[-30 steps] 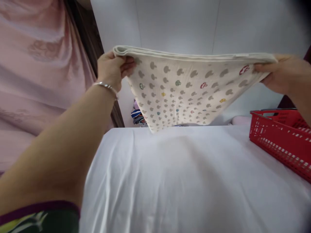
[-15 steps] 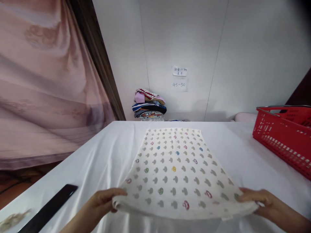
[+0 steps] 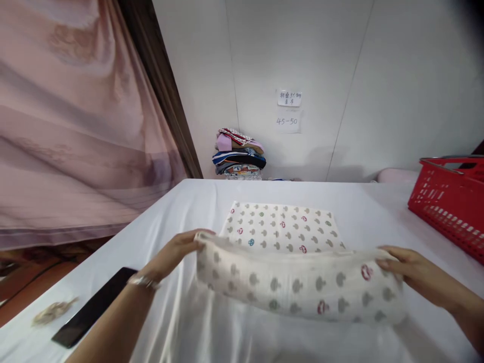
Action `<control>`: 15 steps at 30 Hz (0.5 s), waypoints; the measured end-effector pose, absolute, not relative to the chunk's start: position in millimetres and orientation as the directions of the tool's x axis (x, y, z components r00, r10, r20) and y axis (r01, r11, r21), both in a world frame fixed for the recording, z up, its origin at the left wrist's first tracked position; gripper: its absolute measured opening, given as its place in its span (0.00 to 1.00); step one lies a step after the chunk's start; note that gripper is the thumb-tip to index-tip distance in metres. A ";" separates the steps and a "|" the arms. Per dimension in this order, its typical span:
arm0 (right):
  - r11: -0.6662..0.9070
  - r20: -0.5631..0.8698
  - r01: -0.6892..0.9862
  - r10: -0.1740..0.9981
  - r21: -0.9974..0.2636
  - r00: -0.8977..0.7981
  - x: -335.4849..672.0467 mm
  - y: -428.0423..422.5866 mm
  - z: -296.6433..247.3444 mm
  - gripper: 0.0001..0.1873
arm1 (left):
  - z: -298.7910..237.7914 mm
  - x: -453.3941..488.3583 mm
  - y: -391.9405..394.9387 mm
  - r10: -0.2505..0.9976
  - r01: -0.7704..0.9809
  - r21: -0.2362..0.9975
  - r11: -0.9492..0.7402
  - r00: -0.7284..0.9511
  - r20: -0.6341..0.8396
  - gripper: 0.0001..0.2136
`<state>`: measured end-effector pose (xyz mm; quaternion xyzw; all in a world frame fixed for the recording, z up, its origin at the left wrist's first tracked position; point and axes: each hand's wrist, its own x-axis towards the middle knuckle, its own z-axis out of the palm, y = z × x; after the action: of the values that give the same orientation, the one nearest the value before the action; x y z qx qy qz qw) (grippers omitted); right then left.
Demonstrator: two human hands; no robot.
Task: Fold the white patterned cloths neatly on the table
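A white cloth (image 3: 287, 282) printed with grey and a few coloured mushrooms spans the space between my hands. Its near part is lifted and doubles back over the far part, which lies flat on the white-covered table (image 3: 181, 322). My left hand (image 3: 186, 245) pinches the upper left corner of the raised edge, and a bracelet circles that wrist. At the opposite corner, my right hand (image 3: 404, 267) grips the cloth with the thumb in front. The raised part sags between both hands and is slightly blurred.
A red plastic basket (image 3: 446, 201) stands at the right. On the left lie a black flat object (image 3: 98, 305) and a beige tuft (image 3: 55, 311). Folded fabrics (image 3: 240, 156) are stacked at the back wall, below paper notes (image 3: 289, 108). A pink curtain (image 3: 75, 126) hangs at left.
Both hands have lifted the cloth's near edge and carried it away from me, so it now folds over the far part. The view has shifted slightly.
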<state>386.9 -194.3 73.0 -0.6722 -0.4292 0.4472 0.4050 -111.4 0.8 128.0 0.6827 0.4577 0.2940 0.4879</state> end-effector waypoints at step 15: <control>-0.366 -0.301 0.019 0.792 -0.930 0.531 410.0 -13.9 25.1 0.20 | 30.0 14.4 186.6 0.985 0.250 0.953 0.171 -0.065 -0.160 0.04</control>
<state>410.0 -13.9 25.1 -0.7259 -0.2793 0.3953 0.4887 14.4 186.6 30.0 0.5052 0.6110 0.3989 0.4608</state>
